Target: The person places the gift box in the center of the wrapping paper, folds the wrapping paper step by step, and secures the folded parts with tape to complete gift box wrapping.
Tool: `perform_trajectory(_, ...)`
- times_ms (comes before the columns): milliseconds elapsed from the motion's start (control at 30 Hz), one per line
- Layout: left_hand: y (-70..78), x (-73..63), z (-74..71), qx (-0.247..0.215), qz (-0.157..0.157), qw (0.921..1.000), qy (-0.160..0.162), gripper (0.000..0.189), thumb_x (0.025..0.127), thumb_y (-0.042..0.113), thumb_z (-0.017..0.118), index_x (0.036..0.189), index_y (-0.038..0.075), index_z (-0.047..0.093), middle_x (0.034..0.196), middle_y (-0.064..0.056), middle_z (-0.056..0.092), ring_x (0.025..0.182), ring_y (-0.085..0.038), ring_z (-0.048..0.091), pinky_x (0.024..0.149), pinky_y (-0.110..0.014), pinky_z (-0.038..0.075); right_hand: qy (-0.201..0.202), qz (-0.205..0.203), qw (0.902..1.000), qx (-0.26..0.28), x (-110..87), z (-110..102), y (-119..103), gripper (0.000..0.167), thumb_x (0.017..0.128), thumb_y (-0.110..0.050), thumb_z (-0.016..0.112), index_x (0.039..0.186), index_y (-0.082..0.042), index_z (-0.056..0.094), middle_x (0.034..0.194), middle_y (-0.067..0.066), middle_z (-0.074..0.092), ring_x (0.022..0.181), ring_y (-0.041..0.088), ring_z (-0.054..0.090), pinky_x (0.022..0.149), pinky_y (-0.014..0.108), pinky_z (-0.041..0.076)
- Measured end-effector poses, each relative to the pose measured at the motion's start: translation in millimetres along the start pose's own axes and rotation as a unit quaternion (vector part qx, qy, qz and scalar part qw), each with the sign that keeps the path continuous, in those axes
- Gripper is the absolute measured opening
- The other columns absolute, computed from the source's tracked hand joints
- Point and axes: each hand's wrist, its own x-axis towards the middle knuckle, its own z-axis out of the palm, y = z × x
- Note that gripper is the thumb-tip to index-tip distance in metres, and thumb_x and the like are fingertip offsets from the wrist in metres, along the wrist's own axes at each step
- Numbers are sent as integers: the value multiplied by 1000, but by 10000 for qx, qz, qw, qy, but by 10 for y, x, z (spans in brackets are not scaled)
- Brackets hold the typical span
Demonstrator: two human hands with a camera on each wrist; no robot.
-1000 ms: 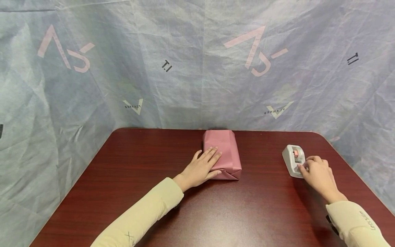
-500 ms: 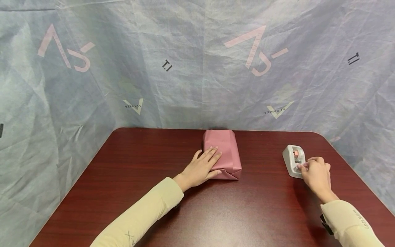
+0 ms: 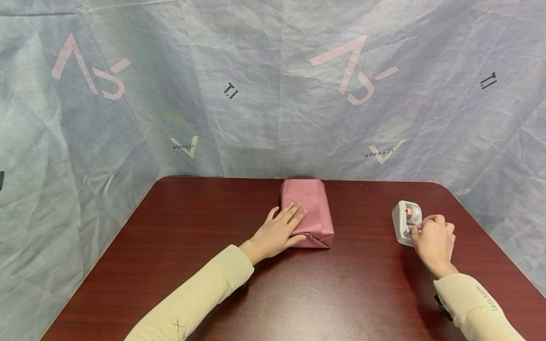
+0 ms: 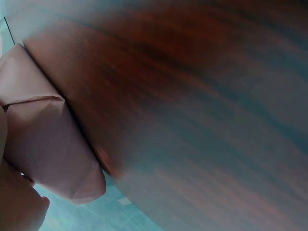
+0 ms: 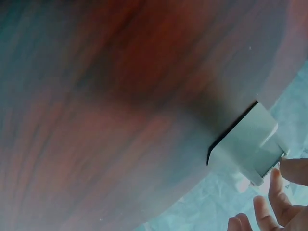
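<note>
Across the back and down both sides hangs a grey-blue printed cloth, and before it spreads a dark red-brown table with a glossy top. At the table's far edge, near the middle, lies a pink wrapped parcel, its back end reaching that edge; a firm shove forward might run it into the cloth. On its near left part rests the person's left hand, fingers a little apart and laid flat over the top, not curled around anything. Should that hand lift, I'd worry for the folded near end, whose creases gape slightly and could spring loose. Well off to the right, the right hand reaches to the front of a pale tape dispenser, thumb and forefinger drawn close together there; whether clear tape lies between them I can't tell from where I stand. With the other hand on the parcel, a hard tug could drag or tip the dispenser. Inside it shows a small orange core. Slightest of all is the cutting edge, right beside those fingertips: a careless slip could nick the skin.
</note>
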Motion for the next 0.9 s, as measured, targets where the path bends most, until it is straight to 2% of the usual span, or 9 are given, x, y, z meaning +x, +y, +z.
perform_trajectory(200,3,-1,-5,-46,-13,10000,-61,65,93,54,34,145,17,25,152,-6,21,141,-20,19,109,-49,17,-292,163,9993,-190,27,-5,-16,22,79,-11,55,81,11,58,104,30,42,91,49,36,57,55,34)
perform_trajectory(400,-1,-2,-8,-33,9,10000,-45,65,93,54,34,145,17,25,152,-7,21,140,-20,19,108,-50,19,-563,341,9978,-127,31,-34,-63,27,84,-17,54,85,9,60,106,30,42,92,46,39,53,53,36)
perform_trajectory(667,-8,-3,-4,-122,17,9999,13,64,93,53,37,145,16,26,152,-8,22,140,-22,20,108,-51,19,-718,1144,9908,54,6,-100,-93,30,87,-21,45,93,4,61,91,28,59,76,46,56,52,49,39)
perform_trajectory(767,-6,-4,1,-130,31,9999,26,64,93,53,37,145,16,27,152,-8,22,140,-22,20,108,-51,19,-857,1391,9865,85,6,-120,-84,30,87,-22,44,96,3,59,90,26,62,77,45,56,55,49,38)
perform_trajectory(900,-2,-4,3,-101,45,9999,75,64,93,52,37,145,16,27,152,-8,22,140,-22,20,108,-51,19,-872,1520,9844,154,12,-128,-79,31,88,-22,44,97,3,59,89,26,62,79,47,56,55,50,39)
